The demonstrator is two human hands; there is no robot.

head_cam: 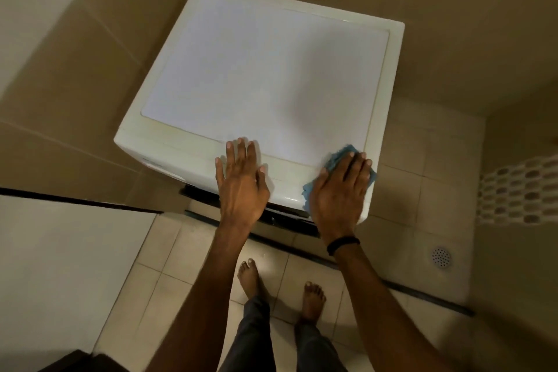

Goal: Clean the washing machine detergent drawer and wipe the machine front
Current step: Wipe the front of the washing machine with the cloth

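Cloth (339,154), blue and bunched, is pressed under the right hand (339,190) at the front right corner of the machine (265,69) top. The fingers are laid out nearly straight over it, so it is pinned flat, not gripped. The left hand (241,181) is spread flat and empty on the same top, just behind the front edge and near its middle, apparently as a brace.

Both hands are placed on the top surface, while the task's own surface, the front (287,216), drops away below them on the side toward the person. Only a dark strip of it is seen between the wrists. The drawer cannot be made out from this angle.

The front edge runs from the near right corner away to the far left, and any wipe of the front would be taken along that line. The right hand, already on the cloth and closest to the edge, is judged the one to be carried over the lip and downward. A lower stance would probably be needed for the panel to be seen.
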